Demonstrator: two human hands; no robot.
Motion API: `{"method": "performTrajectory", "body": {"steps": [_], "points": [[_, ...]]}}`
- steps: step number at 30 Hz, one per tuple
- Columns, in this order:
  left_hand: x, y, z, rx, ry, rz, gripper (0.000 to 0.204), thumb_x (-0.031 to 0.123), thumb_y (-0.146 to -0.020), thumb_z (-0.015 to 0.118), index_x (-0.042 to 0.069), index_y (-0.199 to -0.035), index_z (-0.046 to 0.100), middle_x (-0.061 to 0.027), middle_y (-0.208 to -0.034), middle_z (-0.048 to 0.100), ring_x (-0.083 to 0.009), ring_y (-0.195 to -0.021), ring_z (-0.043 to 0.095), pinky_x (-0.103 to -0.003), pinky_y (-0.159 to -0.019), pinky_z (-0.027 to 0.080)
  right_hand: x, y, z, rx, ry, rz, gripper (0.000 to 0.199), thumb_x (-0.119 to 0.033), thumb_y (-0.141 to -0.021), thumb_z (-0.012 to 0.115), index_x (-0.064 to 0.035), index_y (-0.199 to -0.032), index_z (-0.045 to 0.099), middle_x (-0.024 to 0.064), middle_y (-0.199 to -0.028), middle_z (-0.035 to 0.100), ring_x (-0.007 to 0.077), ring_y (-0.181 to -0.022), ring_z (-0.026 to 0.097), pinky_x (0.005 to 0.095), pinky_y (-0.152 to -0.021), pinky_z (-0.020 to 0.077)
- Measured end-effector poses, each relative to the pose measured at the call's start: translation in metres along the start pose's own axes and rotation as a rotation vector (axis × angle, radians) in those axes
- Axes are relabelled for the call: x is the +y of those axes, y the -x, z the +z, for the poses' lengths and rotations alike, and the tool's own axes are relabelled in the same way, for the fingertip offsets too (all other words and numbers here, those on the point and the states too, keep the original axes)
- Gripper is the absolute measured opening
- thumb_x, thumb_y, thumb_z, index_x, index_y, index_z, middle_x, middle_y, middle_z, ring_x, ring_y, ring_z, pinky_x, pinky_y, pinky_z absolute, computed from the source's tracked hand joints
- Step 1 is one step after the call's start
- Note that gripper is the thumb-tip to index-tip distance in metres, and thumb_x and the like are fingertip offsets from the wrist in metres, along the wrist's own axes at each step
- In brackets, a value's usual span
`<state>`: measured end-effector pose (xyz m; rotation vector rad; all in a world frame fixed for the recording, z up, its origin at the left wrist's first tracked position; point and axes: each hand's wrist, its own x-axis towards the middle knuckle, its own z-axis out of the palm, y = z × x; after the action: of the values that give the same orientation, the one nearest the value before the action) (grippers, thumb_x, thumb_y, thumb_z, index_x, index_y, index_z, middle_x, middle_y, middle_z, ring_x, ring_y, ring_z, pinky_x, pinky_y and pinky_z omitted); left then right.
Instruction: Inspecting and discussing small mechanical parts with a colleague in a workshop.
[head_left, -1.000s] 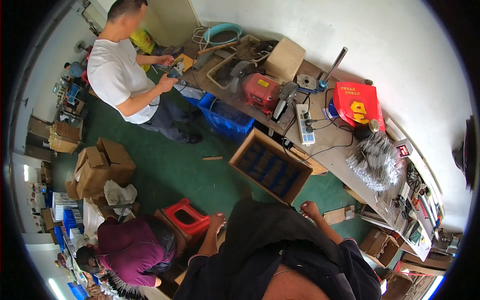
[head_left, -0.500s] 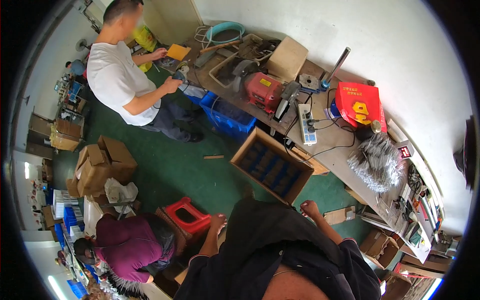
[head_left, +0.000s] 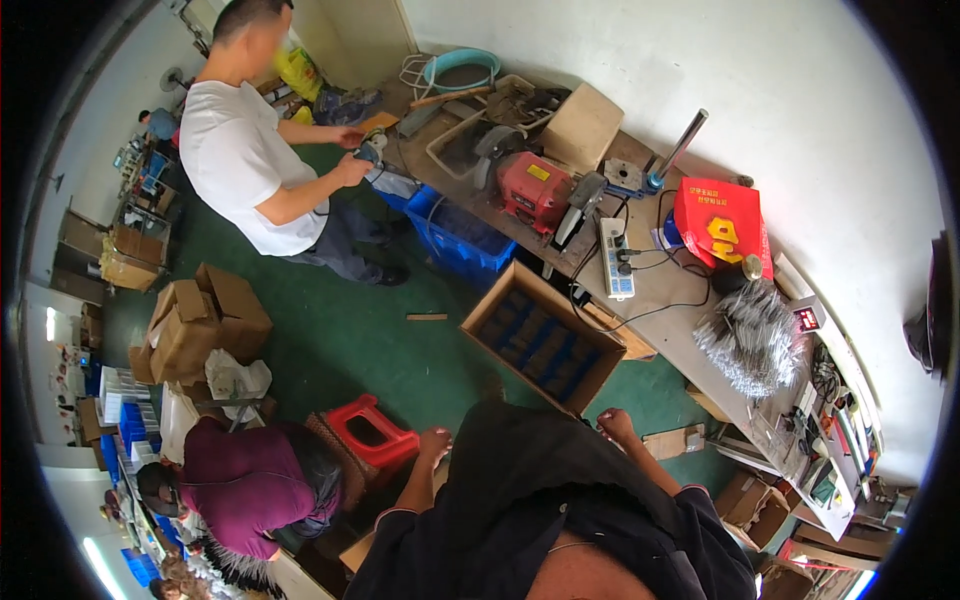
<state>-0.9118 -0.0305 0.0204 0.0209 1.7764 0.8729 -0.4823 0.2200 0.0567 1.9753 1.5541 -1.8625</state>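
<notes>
Two bare hands hang low: left hand [head_left: 434, 440] beside the red stool [head_left: 372, 440], right hand [head_left: 614, 427] near the open cardboard box [head_left: 545, 338] of blue packs; their grip cannot be told. On the worktop's [head_left: 672, 300] far edge sits a red bag [head_left: 722, 222].

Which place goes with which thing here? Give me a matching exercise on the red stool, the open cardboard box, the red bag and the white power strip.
Things:
1. red stool
2. open cardboard box
3. red bag
4. white power strip

Places:
A. on the bench against the wall, at its back edge
B. on the green floor, just beyond the left hand
C. flat on the bench top, cables plugged in
D. on the floor against the bench front, beyond the right hand

Pairs: 1-B, 2-D, 3-A, 4-C
</notes>
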Motion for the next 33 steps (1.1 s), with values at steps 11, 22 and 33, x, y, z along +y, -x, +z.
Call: {"method": "performTrajectory", "body": {"steps": [11, 22, 33], "points": [[0.000, 0.001, 0.010, 0.013, -0.036, 0.003, 0.011, 0.008, -0.089, 0.058, 0.001, -0.093, 0.065, -0.0050, -0.070, 0.062, -0.0126, -0.053, 0.056, -0.026, -0.044, 0.042, -0.007, 0.007, -0.006, 0.008, 0.032, 0.015, 0.017, -0.016, -0.085, 0.058, -0.0003, -0.083, 0.064, 0.0083, -0.069, 0.065, 0.0172, -0.057, 0.062, 0.0311, -0.052, 0.0514], [-0.001, 0.006, 0.011, -0.016, -0.051, 0.004, 0.013, 0.009, -0.090, 0.057, 0.001, -0.097, 0.065, -0.0061, -0.072, 0.062, -0.0130, -0.055, 0.056, -0.026, -0.045, 0.042, 0.005, -0.001, -0.010, 0.013, 0.012, 0.016, 0.018, -0.015, -0.084, 0.060, 0.0008, -0.089, 0.067, 0.0099, -0.074, 0.070, 0.0175, -0.056, 0.066, 0.0315, -0.050, 0.0545], [0.001, 0.011, 0.005, -0.074, -0.047, 0.001, 0.011, 0.009, -0.090, 0.057, 0.003, -0.098, 0.063, -0.0050, -0.070, 0.060, -0.0130, -0.055, 0.056, -0.025, -0.044, 0.041, 0.005, 0.003, -0.007, 0.017, -0.016, 0.029, 0.018, -0.015, -0.085, 0.060, 0.0022, -0.090, 0.066, 0.0107, -0.074, 0.069, 0.0190, -0.057, 0.067, 0.0322, -0.050, 0.0550]]}}
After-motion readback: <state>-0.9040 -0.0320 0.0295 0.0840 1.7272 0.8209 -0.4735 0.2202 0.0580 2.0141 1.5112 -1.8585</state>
